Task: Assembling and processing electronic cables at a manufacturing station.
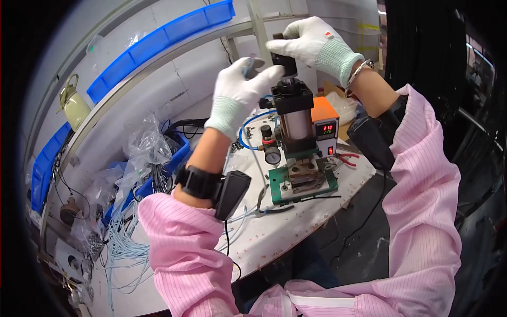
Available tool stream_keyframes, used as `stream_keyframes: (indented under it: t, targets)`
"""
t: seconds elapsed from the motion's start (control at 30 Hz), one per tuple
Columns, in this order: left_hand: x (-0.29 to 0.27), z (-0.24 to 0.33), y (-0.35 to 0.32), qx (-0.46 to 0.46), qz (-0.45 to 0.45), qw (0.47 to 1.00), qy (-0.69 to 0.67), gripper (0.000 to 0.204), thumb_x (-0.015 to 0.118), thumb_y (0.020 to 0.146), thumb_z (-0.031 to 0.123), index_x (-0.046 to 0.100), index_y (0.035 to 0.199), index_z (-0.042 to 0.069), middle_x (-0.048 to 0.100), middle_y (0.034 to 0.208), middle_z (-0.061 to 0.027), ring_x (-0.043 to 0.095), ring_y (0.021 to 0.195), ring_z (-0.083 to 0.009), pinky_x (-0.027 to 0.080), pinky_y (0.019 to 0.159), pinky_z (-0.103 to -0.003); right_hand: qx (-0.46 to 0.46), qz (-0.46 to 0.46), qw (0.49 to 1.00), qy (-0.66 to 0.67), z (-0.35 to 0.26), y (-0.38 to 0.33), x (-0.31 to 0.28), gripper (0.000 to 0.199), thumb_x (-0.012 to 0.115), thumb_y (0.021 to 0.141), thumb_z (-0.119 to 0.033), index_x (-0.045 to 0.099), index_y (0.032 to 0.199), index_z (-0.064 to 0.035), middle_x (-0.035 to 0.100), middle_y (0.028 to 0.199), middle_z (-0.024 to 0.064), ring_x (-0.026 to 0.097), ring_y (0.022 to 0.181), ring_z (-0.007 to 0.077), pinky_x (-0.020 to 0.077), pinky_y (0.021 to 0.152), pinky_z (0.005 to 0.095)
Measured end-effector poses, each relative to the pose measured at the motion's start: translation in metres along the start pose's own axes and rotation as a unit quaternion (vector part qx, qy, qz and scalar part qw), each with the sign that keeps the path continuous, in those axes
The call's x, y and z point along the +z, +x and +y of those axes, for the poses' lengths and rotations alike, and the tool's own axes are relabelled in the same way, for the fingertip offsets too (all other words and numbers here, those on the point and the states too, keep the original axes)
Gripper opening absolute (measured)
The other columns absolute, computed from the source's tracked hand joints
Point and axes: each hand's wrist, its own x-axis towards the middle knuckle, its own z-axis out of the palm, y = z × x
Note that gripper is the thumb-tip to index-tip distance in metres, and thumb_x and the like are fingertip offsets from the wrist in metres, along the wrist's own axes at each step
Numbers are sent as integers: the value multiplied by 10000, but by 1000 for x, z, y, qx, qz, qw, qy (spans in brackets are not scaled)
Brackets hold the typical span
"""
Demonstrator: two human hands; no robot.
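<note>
A bench press with a metal cylinder (297, 124) stands upright on a green base plate (276, 186). At its top is a black cylindrical knob (284, 64). My right hand (317, 45), in a white glove, is closed on the knob's upper end, thumb and fingers round it. My left hand (237, 90), also gloved, is beside the knob on the left, its thumb reaching to the knob's side. Between that thumb and the curled fingers shows a small grey piece, too unclear to name.
Right of the press is an orange controller box (324, 117), with red-handled pliers (348, 159) nearby. A pressure gauge (272, 155) with blue tubing sits on its left. Dark-handled pliers (275, 210) lie in front. Pale blue cables (127, 245) and blue bins (179, 150) are farther left.
</note>
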Motion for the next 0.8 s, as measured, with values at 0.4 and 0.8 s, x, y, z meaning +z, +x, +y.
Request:
stream_keyframes:
  t: [0.4, 0.8]
  targets:
    - [20, 12, 10, -5, -24, 999, -32, 405, 719, 678, 332, 625, 835, -29, 624, 693, -54, 572, 647, -97, 468, 624, -254, -36, -42, 997, -51, -2, 9, -7, 509, 593, 718, -520, 682, 881, -45, 648, 771, 142, 635, 727, 199, 495, 702, 285]
    - [32, 12, 17, 83, -1, 995, 63, 299, 676, 692, 289, 640, 782, 6, 605, 658, -27, 541, 611, -68, 448, 579, -229, -96, -53, 987, 116, 5, 4, -8, 263, 646, 775, -256, 677, 756, 4, 624, 632, 46, 520, 549, 75, 414, 503, 210]
